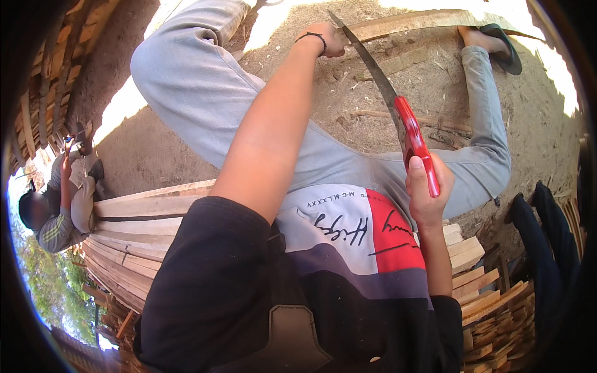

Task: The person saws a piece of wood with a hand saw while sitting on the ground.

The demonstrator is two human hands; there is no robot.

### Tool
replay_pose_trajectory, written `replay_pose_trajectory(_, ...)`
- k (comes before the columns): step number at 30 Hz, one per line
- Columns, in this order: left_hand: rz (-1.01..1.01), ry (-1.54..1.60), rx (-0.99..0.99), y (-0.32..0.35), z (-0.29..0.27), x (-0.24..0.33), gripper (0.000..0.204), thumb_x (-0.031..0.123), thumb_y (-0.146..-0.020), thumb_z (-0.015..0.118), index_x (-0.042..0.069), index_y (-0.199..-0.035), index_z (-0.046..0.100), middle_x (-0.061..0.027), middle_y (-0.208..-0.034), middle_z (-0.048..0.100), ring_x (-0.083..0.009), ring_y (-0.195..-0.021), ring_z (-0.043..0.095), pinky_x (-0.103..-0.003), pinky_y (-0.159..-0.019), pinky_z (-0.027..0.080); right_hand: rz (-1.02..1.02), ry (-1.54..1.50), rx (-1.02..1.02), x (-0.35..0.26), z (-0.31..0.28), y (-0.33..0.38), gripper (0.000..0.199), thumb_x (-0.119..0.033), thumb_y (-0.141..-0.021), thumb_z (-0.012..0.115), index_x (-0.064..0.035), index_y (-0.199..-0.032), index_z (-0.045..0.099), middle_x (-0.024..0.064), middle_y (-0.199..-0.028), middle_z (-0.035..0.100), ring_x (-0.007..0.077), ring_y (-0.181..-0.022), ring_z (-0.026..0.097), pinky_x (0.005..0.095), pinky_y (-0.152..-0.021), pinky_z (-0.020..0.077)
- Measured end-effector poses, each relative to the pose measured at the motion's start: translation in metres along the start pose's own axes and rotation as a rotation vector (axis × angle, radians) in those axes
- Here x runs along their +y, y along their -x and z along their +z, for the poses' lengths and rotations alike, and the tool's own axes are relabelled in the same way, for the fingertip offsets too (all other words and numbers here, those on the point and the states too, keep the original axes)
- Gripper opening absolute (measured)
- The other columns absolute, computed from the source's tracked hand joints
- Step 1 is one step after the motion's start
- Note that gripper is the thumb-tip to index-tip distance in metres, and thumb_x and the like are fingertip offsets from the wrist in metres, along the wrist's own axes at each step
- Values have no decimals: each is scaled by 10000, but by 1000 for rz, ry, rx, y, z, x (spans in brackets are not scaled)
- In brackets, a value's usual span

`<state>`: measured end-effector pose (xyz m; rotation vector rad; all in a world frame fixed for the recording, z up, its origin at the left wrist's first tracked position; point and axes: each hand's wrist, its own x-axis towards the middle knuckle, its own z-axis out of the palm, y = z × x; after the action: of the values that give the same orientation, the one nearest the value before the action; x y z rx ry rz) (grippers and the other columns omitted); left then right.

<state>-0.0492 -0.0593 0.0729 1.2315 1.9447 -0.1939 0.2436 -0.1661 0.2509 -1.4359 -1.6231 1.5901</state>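
My right hand (430, 193) is closed around the lower end of a saw's glossy red handle (415, 133). The saw's long, narrow dark blade (373, 67) points up and away to the left, its tip passing near my left hand (324, 40). That hand, with a dark bracelet at the wrist, is closed at the left end of a long wooden plank (416, 23); its fingertips are partly hidden. The plank runs off to the right along the ground, and my sandalled foot (500, 48) is against it near its right part.
Stacked timber (140, 224) lies behind me on the left, with more cut boards (479, 280) on the right. A person (59, 211) sits at the far left. Dark cloth (541, 242) hangs at the right. Wood scraps (410, 118) litter the dirt ground.
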Motion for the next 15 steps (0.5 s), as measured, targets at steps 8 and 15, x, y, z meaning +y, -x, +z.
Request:
replay_pose_trajectory(8, 40, 50, 69, 1, -4, 11, 280, 195, -686, 684, 49, -921, 725, -145, -889, 708, -247, -848, 694, -375, -778, 558, -145, -28, 60, 17, 48, -89, 321, -207, -949, 625, -32, -695, 540, -35, -576, 457, 46, -547, 387, 262, -487, 311)
replay_pose_trajectory(15, 27, 30, -36, -6, -5, 1, 234, 242, -678, 689, 20, -746, 718, -132, -786, 699, -230, -706, 667, -338, -657, 543, -24, -6, -17, 17, 15, -37, 308, -225, -954, 622, -34, -725, 545, -53, -605, 440, 32, -562, 375, 247, -494, 294)
